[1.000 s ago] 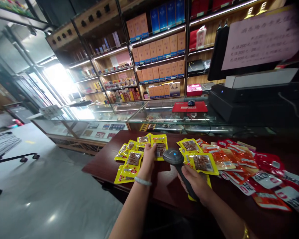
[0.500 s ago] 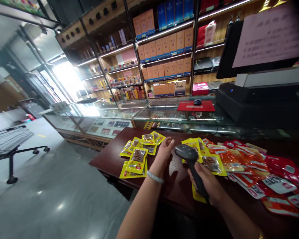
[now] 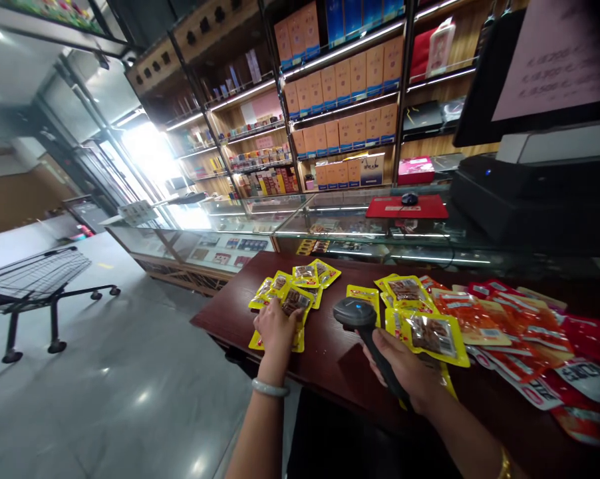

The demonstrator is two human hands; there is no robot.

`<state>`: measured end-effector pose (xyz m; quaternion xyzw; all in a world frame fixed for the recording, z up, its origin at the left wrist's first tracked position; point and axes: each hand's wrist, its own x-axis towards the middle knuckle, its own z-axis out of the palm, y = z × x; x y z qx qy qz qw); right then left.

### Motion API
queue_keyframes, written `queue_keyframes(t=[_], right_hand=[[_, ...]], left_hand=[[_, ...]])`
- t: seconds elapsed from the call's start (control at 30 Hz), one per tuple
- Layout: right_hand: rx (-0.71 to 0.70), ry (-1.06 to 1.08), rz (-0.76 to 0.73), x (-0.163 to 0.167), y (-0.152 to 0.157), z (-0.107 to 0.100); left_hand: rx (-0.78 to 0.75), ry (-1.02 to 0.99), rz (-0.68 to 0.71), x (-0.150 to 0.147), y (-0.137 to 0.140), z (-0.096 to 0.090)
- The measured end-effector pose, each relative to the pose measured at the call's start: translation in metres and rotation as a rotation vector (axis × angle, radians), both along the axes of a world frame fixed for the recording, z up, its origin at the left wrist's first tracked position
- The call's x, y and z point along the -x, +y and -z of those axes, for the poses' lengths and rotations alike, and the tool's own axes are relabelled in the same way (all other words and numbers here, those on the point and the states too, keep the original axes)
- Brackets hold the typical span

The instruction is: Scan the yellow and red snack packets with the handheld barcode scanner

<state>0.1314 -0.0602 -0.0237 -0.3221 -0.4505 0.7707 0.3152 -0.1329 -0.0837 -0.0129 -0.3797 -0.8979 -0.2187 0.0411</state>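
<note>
My left hand (image 3: 275, 326), with a pale bangle at its wrist, is at the left pile of yellow snack packets (image 3: 307, 273). Its fingers and thumb close on the top yellow snack packet (image 3: 299, 301); part of that packet is hidden under the hand. In my right hand (image 3: 400, 366) is a black handheld barcode scanner (image 3: 354, 313), its head pointing left and a small blue light showing on top. Beneath and beside the scanner lies a second group of yellow packets (image 3: 432, 332), some overlapping.
Red and orange packets (image 3: 504, 319) are heaped right on the dark red table (image 3: 324, 379). Behind it stand a glass display counter (image 3: 340, 226), a red mat (image 3: 430, 208) with a mouse, and a monitor (image 3: 484, 80). Boxed goods fill the shelves. A shopping cart (image 3: 35, 279) stands left.
My left hand has moved left from the table's middle onto the left pile and closed on a packet. The scanner has shifted slightly left, and its blue light now shows. The view has shifted.
</note>
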Motion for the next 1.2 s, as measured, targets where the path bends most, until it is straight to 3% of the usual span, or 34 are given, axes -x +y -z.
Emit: queue_keyframes(t=[0.17,0.43,0.57,0.63,0.73,0.83,0.97,1.07,1.2], right_hand=[[-0.022,-0.018,0.027,0.003,0.002,-0.011],[0.008,0.089,0.033,-0.009,0.002,-0.009],[-0.014,0.129,0.052,-0.01,0.005,-0.01],[-0.024,0.12,0.051,-0.007,0.006,-0.011],[-0.033,0.073,0.004,0.0,0.004,-0.011],[-0.036,0.009,-0.054,0.008,-0.002,-0.012],[0.006,-0.053,-0.095,0.018,-0.008,-0.01],[0.021,-0.068,-0.127,0.019,-0.009,-0.006],[0.009,-0.047,-0.15,0.01,-0.009,-0.005]], left_hand=[[-0.133,-0.25,0.161,-0.028,0.007,0.001],[-0.211,-0.327,0.229,-0.05,0.019,0.007],[-0.376,-0.529,0.506,-0.077,0.035,0.016],[-0.415,-0.517,0.62,-0.081,0.033,0.015],[-0.321,-0.253,0.529,-0.062,0.011,0.006],[-0.063,0.018,0.326,-0.023,-0.021,-0.001],[0.283,0.077,0.109,0.017,-0.048,-0.002],[0.32,0.091,0.162,0.025,-0.052,0.0],[0.183,0.007,0.146,0.013,-0.048,0.005]])
